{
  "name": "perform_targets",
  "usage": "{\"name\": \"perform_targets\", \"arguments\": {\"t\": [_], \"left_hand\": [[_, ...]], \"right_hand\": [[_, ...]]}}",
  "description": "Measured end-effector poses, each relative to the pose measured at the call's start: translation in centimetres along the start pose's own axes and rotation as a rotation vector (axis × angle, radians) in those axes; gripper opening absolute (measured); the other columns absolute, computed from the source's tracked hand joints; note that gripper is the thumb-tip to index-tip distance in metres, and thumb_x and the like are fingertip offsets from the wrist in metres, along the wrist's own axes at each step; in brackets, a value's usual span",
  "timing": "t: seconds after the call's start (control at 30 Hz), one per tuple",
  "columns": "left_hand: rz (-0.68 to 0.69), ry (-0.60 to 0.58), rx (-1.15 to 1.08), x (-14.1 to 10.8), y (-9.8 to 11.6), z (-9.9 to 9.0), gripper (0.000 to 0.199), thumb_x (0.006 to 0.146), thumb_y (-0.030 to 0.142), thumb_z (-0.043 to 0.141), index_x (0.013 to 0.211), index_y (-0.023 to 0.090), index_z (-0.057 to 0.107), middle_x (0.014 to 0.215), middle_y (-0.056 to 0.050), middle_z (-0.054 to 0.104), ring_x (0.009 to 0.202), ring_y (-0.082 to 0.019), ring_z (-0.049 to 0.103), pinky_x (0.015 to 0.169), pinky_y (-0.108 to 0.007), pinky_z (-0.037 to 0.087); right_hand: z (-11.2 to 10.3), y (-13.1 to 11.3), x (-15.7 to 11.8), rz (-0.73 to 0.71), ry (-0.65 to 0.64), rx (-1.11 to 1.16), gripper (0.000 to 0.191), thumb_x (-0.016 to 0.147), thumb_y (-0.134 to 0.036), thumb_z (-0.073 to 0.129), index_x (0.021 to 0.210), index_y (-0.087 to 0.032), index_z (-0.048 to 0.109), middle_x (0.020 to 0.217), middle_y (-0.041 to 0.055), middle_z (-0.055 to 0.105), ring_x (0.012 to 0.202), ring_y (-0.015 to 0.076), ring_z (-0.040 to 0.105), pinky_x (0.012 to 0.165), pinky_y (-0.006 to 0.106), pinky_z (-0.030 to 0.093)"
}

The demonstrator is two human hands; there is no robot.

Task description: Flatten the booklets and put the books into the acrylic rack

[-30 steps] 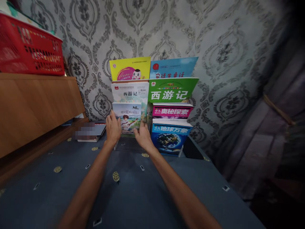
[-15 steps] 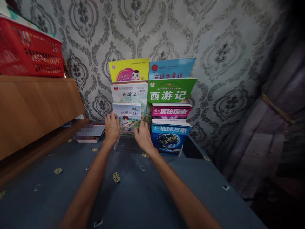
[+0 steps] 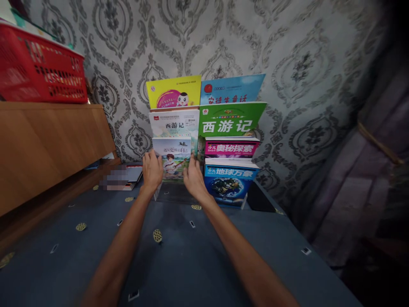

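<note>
A pale blue book (image 3: 172, 160) with a guitar player on its cover stands upright between my hands, at the front of the left column of books. My left hand (image 3: 152, 169) grips its left edge and my right hand (image 3: 194, 177) its right edge. Behind it rise a white book (image 3: 174, 121) and a yellow one (image 3: 174, 91). The right column has a light blue book (image 3: 233, 87), a green book (image 3: 233, 119), a magenta book (image 3: 231, 148) and a blue book with a globe (image 3: 228, 185). A clear stand (image 3: 172, 192) shows below the held book.
Several flat books (image 3: 123, 177) lie to the left on the dark patterned cloth (image 3: 179, 264). A red basket (image 3: 44, 64) sits on a wooden cabinet (image 3: 54, 145) at the left. A black flat object (image 3: 262, 198) lies right of the books, and a curtain (image 3: 354, 192) hangs at the right.
The view has shifted slightly, so everything appears a little displaced. My hands remain at the two sides of the pale blue book, with no clear movement against it.
</note>
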State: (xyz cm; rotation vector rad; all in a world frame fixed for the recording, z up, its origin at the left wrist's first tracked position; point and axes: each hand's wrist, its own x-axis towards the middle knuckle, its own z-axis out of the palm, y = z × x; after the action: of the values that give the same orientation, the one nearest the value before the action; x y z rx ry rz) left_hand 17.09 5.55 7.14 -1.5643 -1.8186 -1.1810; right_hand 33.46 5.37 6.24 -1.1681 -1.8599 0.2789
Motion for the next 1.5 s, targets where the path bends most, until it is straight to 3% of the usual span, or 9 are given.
{"name": "perform_targets", "arguments": {"t": [0.4, 0.7, 1.0, 1.2, 1.5], "left_hand": [[-0.027, 0.012, -0.024, -0.6, 0.0, 0.5, 0.040, 0.098, 0.030, 0.041, 0.132, 0.011, 0.049, 0.122, -0.022, 0.058, 0.119, -0.035, 0.055, 0.098, -0.049, 0.047], [-0.035, -0.009, -0.007, -0.6, 0.2, 0.1, 0.039, 0.098, 0.029, 0.042, 0.130, 0.008, 0.050, 0.122, -0.024, 0.057, 0.120, -0.037, 0.055, 0.099, -0.049, 0.047], [0.009, 0.024, -0.023, -0.3, -0.6, 0.2, 0.032, 0.096, 0.029, 0.046, 0.123, 0.013, 0.053, 0.116, -0.018, 0.060, 0.116, -0.034, 0.056, 0.099, -0.048, 0.047], [0.023, 0.014, -0.039, -0.3, -0.7, 0.0, 0.033, 0.096, 0.028, 0.047, 0.123, 0.011, 0.051, 0.116, -0.019, 0.059, 0.117, -0.034, 0.056, 0.099, -0.049, 0.047], [0.011, -0.030, -0.056, -0.3, -0.7, -0.8, 0.029, 0.098, 0.028, 0.042, 0.119, 0.011, 0.052, 0.118, -0.021, 0.061, 0.118, -0.033, 0.056, 0.103, -0.046, 0.044]], "right_hand": [[0.8, 1.6, 0.6, -0.056, 0.070, 0.080, 0.066, 0.090, -0.020, 0.043, 0.154, -0.008, 0.033, 0.144, 0.0240, 0.051, 0.133, 0.0362, 0.051, 0.112, 0.057, 0.042], [0.9, 1.7, 0.7, -0.041, 0.061, 0.111, 0.065, 0.087, -0.018, 0.044, 0.151, -0.005, 0.038, 0.148, 0.0238, 0.049, 0.139, 0.0328, 0.047, 0.116, 0.052, 0.038], [1.0, 1.8, 0.7, -0.038, 0.098, 0.137, 0.066, 0.085, -0.019, 0.045, 0.151, -0.011, 0.041, 0.143, 0.0207, 0.055, 0.134, 0.0343, 0.050, 0.113, 0.056, 0.040], [0.5, 1.3, 0.6, -0.003, 0.062, 0.107, 0.062, 0.087, -0.021, 0.044, 0.146, -0.006, 0.045, 0.135, 0.0215, 0.060, 0.128, 0.0340, 0.054, 0.111, 0.053, 0.043], [0.5, 1.8, 0.7, -0.026, 0.063, 0.122, 0.052, 0.094, -0.019, 0.039, 0.144, -0.012, 0.049, 0.129, 0.0179, 0.062, 0.120, 0.0308, 0.060, 0.105, 0.050, 0.050]]}}
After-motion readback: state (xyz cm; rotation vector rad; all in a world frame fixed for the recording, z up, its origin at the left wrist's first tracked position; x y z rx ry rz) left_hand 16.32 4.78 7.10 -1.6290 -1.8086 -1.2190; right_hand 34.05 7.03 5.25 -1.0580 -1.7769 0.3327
